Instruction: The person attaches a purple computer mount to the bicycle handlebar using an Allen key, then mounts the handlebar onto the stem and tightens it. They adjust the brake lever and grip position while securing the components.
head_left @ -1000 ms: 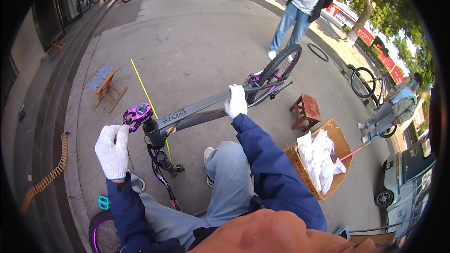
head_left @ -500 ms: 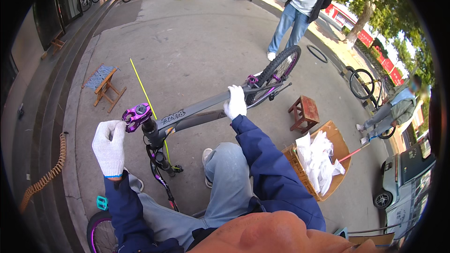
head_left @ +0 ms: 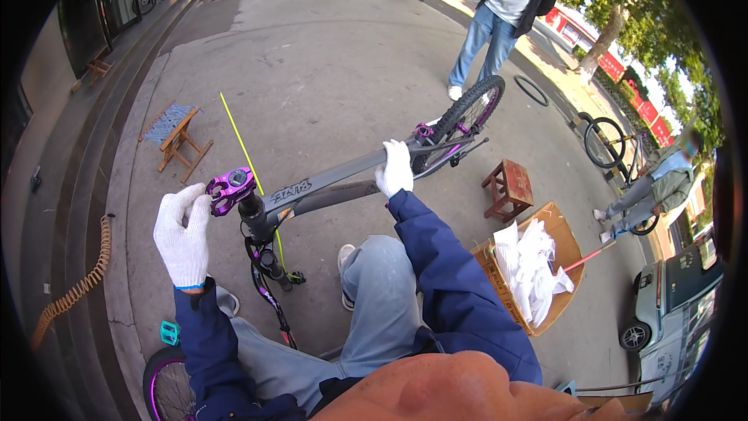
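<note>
the left hand (head_left: 181, 238) is wearing a white knitted glove (head_left: 183, 256) with a bright blue edge, while the right hand (head_left: 395, 171) is wearing a matching white one. the chunky purple metal handlebar stem (head_left: 231, 189) is gleaming, and the long grey metal bicycle frame (head_left: 339, 173) is bearing dark lettering (head_left: 292, 189). loose navy fabric sleeves (head_left: 444, 257) are contrasting with pale blue denim trousers (head_left: 382, 274). the low, square-topped wooden stool (head_left: 510, 175) is showing reddish brown, and the coiled plastic hose (head_left: 83, 290) is showing tan.

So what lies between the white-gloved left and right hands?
Between the left hand and right hand, the head view shows a purple metal stem and the grey bicycle frame's front.
</note>
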### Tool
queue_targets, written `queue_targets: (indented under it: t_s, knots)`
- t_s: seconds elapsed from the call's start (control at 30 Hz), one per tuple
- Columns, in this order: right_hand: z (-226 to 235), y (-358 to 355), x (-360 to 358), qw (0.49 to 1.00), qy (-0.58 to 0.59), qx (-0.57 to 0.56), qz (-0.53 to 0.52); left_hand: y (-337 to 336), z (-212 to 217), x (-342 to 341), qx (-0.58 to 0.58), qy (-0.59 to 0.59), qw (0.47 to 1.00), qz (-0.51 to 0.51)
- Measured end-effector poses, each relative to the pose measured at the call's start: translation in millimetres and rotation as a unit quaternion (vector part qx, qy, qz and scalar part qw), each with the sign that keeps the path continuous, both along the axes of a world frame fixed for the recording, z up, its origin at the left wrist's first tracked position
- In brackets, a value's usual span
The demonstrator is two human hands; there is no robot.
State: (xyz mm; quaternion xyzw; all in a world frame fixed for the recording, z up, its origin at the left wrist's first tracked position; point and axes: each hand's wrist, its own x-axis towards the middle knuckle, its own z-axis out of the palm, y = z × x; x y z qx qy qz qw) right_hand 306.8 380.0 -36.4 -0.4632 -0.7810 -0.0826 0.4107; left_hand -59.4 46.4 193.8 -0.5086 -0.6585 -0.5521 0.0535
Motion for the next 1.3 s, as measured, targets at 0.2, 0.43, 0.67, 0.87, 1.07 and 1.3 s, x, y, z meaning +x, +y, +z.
queue_targets:
  t_s: [0.2,0.43,0.67,0.87,1.07,1.3]
  knots:
    - [0,0,0,1.000,0.002,0.000,-0.003,-9,3,-1,-0.055,-0.015,0.998,-0.018]
    - [-1,0,0,1.000,0.003,-0.018,-0.007,3,1,-1,0.012,-0.006,0.999,-0.030]
    - [-1,0,-1,1.000,0.001,0.000,-0.004,-7,-2,-11,-0.055,-0.059,0.995,-0.052]
    - [-3,2,0,1.000,0.001,0.003,0.008,-4,-4,-8,-0.004,-0.059,0.996,-0.069]
    - [-4,2,0,1.000,-0.001,-0.002,0.004,-5,4,-1,0.021,0.010,0.996,-0.084]
    - [-2,1,1,1.000,-0.016,0.005,0.006,-2,7,-11,-0.055,-0.033,0.997,-0.031]
